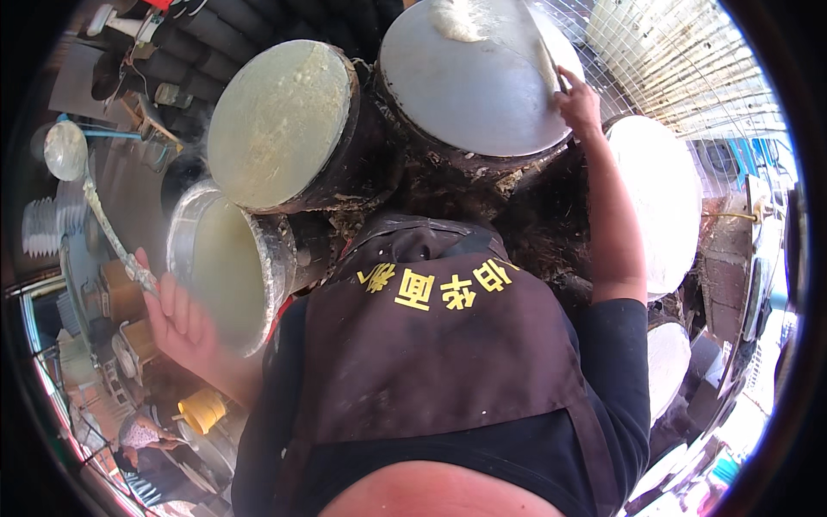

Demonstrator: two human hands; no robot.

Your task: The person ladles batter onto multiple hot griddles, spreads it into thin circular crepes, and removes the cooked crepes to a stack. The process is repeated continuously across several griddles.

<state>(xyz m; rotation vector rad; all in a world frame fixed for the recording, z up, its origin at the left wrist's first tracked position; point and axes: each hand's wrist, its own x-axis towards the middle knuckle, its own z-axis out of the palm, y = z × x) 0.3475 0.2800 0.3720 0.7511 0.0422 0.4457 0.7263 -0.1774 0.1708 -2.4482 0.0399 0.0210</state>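
Note:
My left hand [185, 332] is closed round the batter-crusted handle of a long ladle [105, 226], its round bowl raised at the far left. Beside that hand, a wide pot [179, 231] with a crusted rim holds pale, cloudy liquid. My right hand [579, 105] reaches out to the right edge of a round metal griddle [482, 108]. Its fingers pinch the near end of a thin, curved strip [543, 47] lying across the griddle; whether this is a tool or a sheet's edge I cannot tell. White batter [459, 19] sits at the griddle's far side.
A second round griddle [276, 129], coated with pale residue, stands left of the first. A bright white round surface [659, 207] lies at the right, below a wire mesh [616, 39]. A yellow container [202, 412] is at lower left, near another person [145, 432].

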